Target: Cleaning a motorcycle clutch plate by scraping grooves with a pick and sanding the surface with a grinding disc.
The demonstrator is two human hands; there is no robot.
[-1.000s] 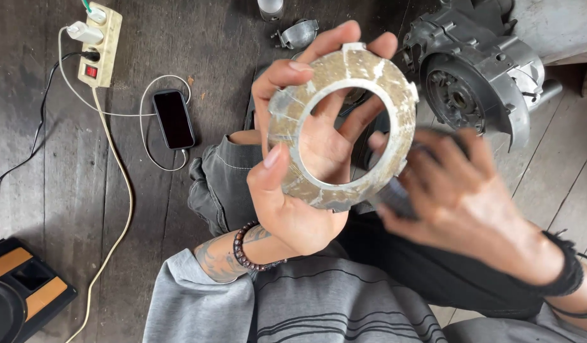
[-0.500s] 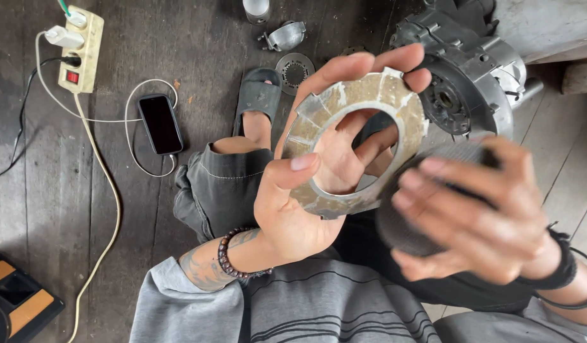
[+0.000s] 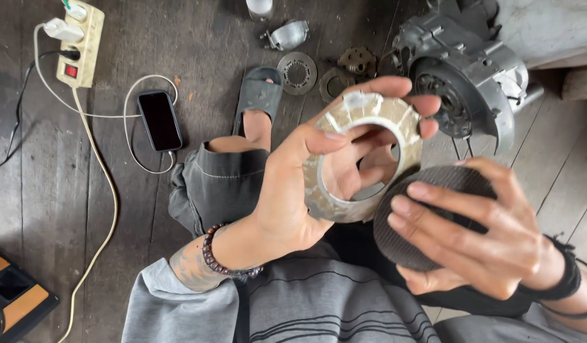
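My left hand point(image 3: 300, 184) grips a pale, worn ring-shaped friction plate point(image 3: 363, 114), thumb on its near face and fingers reaching through and around its rim. My right hand point(image 3: 477, 235) holds a dark, round abrasive pad point(image 3: 401, 235) against the ring's lower right edge. Both are held up over my lap, in front of a grey engine casing point(image 3: 477, 76) on the floor.
On the wooden floor lie two toothed metal discs point(image 3: 298, 72), a small metal cover point(image 3: 286, 35), a phone point(image 3: 159, 120) on a white cable and a power strip point(image 3: 80, 44). My sandalled foot point(image 3: 258, 105) rests ahead. A black and orange case point(image 3: 13, 298) sits at the lower left.
The ring has tilted and moved down and right in my left hand. My right hand has brought the dark pad into plain view against the ring's lower edge.
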